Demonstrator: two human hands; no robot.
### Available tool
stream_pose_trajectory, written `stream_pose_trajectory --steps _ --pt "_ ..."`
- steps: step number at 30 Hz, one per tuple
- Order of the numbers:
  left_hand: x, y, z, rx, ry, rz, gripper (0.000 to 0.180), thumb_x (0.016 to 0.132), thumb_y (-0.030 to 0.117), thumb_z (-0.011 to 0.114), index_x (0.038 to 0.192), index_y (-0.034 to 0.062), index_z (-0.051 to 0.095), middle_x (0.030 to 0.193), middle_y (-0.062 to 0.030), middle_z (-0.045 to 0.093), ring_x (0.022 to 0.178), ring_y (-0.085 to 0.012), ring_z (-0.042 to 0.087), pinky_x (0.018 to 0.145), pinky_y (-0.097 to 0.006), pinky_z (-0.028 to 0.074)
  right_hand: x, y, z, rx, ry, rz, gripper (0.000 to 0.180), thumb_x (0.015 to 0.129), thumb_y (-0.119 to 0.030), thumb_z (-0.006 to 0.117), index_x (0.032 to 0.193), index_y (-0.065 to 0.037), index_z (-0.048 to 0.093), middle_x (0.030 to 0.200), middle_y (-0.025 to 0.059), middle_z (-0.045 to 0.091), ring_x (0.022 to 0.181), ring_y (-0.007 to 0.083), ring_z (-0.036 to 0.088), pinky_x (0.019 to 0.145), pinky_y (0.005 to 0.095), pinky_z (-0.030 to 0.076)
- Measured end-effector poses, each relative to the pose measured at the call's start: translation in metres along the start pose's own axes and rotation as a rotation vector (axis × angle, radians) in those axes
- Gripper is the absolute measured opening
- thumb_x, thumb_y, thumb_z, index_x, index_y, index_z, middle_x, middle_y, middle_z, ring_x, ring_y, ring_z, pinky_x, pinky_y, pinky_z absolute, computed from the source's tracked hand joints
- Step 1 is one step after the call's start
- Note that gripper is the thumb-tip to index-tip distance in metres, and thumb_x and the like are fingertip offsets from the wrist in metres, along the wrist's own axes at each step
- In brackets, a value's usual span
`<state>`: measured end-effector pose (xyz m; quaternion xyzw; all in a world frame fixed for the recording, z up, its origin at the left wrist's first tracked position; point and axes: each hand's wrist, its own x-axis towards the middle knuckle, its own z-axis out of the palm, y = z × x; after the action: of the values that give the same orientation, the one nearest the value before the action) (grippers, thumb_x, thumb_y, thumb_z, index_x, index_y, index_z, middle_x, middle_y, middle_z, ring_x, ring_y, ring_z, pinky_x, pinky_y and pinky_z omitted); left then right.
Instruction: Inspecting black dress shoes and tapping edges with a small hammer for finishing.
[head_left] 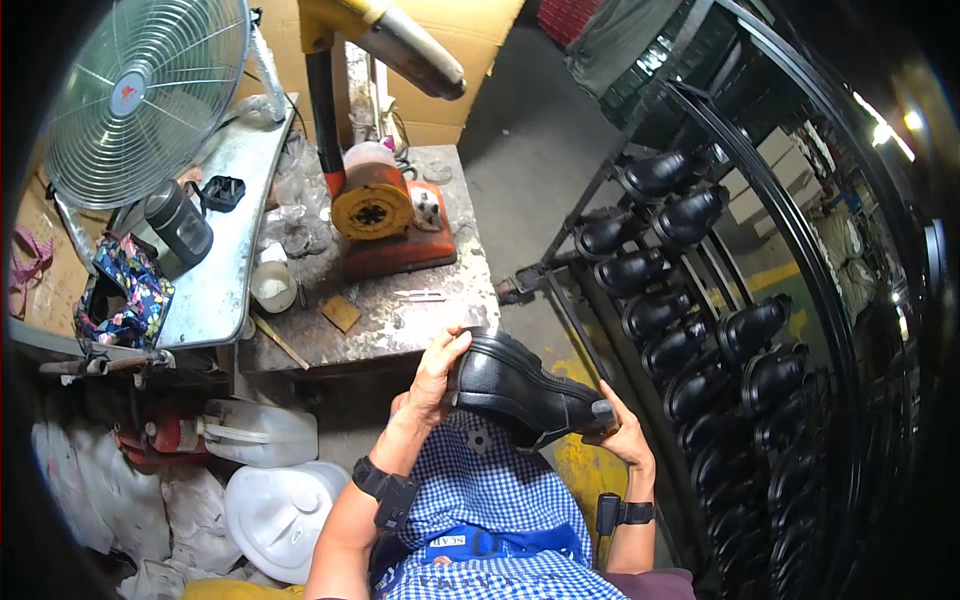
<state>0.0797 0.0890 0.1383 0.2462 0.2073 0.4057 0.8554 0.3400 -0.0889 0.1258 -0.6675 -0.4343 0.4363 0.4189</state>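
Note:
A black leather shoe (505, 385) is held between my two hands in front of my body, lying on its side. My left hand (436, 368) grips the toe end, thumb pressed on the upper near the sole. At the heel end my right hand (627, 434) is closed, with a finger stretched along the sole edge. A grey piece (603, 412) shows at the heel beside the right thumb; I cannot tell what it is. My left hand is just off the front edge of the stained workbench (460, 290).
On the bench stand an orange-yellow machine (375, 210), a cup (273, 285) and a tan square piece (341, 313). A rack of black shoes (690, 390) stands at right. A fan (130, 95) is at upper left. White plastic containers (285, 520) sit at lower left.

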Motion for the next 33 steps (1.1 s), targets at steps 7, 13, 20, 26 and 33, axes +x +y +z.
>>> stream_pose_trajectory --steps 7,13,20,26,33 --pt "-0.002 -0.012 0.04 0.181 -0.083 0.024 0.046 0.09 0.03 0.049 0.128 0.0051 0.04 0.119 -0.0099 0.051 0.107 -0.0183 0.051 0.091 -0.03 0.042 -0.045 0.068 -0.024 -0.045 0.074 -0.102 0.072 0.055 0.001 0.079 0.121 -0.001 0.05 0.111 0.0079 0.06 0.1 0.0155 0.055 0.09 0.0296 0.043" --pt "-0.003 -0.066 0.028 0.455 -0.036 0.004 0.049 0.092 0.029 0.047 0.134 0.0091 0.032 0.129 -0.0115 0.044 0.111 -0.0208 0.051 0.081 -0.031 0.049 -0.033 0.002 0.013 0.733 0.583 -0.093 0.047 0.066 -0.013 0.07 0.109 -0.002 0.055 0.077 -0.0007 0.059 0.048 0.0038 0.044 0.036 0.0176 0.029" --pt "-0.022 -0.122 -0.005 1.277 0.006 0.416 0.014 0.083 0.009 0.057 0.094 0.0017 0.063 0.075 -0.0101 0.065 0.071 -0.0163 0.064 0.064 -0.026 0.05 0.045 -0.034 -0.032 0.871 1.163 -0.078 0.035 0.072 -0.024 0.075 0.095 -0.01 0.053 0.064 -0.0035 0.046 0.036 0.0067 0.033 0.031 0.0208 0.027" --pt "-0.019 -0.122 -0.004 1.319 -0.014 0.55 0.011 0.081 0.007 0.057 0.088 0.002 0.063 0.074 -0.012 0.064 0.064 -0.0225 0.062 0.058 -0.029 0.048 0.123 -0.047 -0.113 0.905 1.314 -0.073 0.04 0.068 -0.037 0.076 0.08 -0.014 0.045 0.049 -0.0007 0.038 0.033 0.0109 0.037 0.029 0.0229 0.027" --pt "-0.016 -0.121 -0.006 1.34 0.002 0.636 0.01 0.079 0.006 0.058 0.086 0.0024 0.064 0.071 -0.0126 0.062 0.06 -0.0242 0.061 0.054 -0.03 0.047 0.116 -0.029 -0.115 0.732 1.052 -0.077 0.053 0.078 -0.048 0.063 0.096 0.001 0.051 0.077 0.0165 0.063 0.036 0.0043 0.035 0.031 0.0173 0.026"
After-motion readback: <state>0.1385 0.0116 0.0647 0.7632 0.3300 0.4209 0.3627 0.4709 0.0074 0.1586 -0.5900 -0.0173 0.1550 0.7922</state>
